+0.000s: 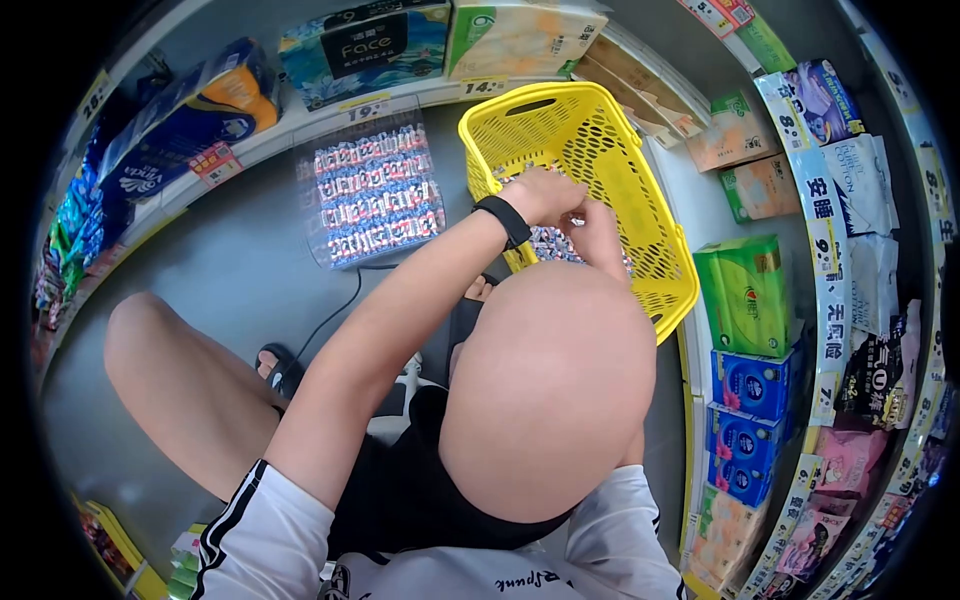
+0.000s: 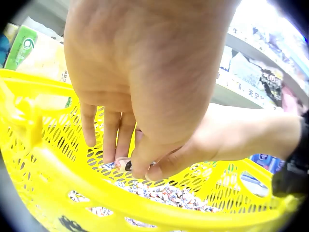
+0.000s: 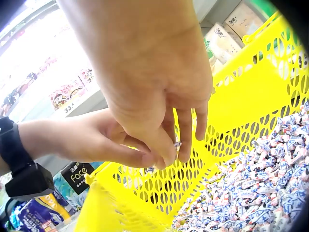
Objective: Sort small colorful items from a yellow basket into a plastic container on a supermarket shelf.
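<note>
Over the yellow basket (image 1: 480, 130), my left hand (image 1: 543, 196) and right hand (image 1: 598, 238) meet, fingertips together. Between them they pinch a small wrapped candy (image 2: 124, 165), white with red and dark print. In the left wrist view, the left hand (image 2: 145, 67) points down, thumb and index at the candy. The right hand (image 2: 203, 137) reaches in from the right side there. In the right wrist view, the right hand (image 3: 149, 82) covers most of the candy. Many loose wrapped candies (image 3: 251, 179) lie in the bottom of the basket.
A clear box (image 1: 375, 195) with rows of upright wrapped candies stands on the floor left of the basket. My raised knee (image 1: 550, 370) is close in front of the basket. Shelves of tissue packs (image 1: 745, 295) curve round behind and to the right. A dark cable (image 1: 335, 310) crosses the floor.
</note>
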The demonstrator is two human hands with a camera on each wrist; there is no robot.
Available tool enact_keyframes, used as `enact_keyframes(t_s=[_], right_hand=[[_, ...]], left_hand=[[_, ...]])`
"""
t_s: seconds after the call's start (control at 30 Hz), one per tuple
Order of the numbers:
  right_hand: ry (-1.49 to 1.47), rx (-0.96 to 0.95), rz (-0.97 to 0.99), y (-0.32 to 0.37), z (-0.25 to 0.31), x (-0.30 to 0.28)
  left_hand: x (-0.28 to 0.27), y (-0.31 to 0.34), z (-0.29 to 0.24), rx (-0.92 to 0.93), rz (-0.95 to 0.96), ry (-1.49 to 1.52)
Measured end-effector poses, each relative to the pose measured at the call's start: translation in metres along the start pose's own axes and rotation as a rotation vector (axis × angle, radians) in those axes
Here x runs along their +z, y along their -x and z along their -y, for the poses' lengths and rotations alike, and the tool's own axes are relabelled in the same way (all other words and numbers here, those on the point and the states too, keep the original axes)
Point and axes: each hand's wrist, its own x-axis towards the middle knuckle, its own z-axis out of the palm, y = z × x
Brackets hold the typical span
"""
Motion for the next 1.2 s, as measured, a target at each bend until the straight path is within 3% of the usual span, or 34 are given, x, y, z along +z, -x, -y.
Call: enact_keyframes(t_s=[0.2,0.4,0.6,0.8,1.2], right_hand=[[-0.047,-0.064,-0.075,-0.004,0.034,0.005],[-0.149,-0.275,-0.140,-0.011,0.075,0.021],[-0.071,-0.365,-0.092,-0.028,0.120,0.036],[-0.234,-0.390,0.029,-0.048,0.153,0.064],[0.075,-0.446,0.164,-0.094,0.172,0.133]], left_hand=[[-0.011,0.040,0.018,0.040,-0.325,0.090],[-0.030,0.092,0.043,0.012,-0.474,0.166],[-0.033,0.131,0.073,0.022,-0.704,0.188],[-0.019,0.166,0.106,-0.079,-0.740,0.232],[0.019,0.198,0.156,-0.309,-0.857,0.483]])
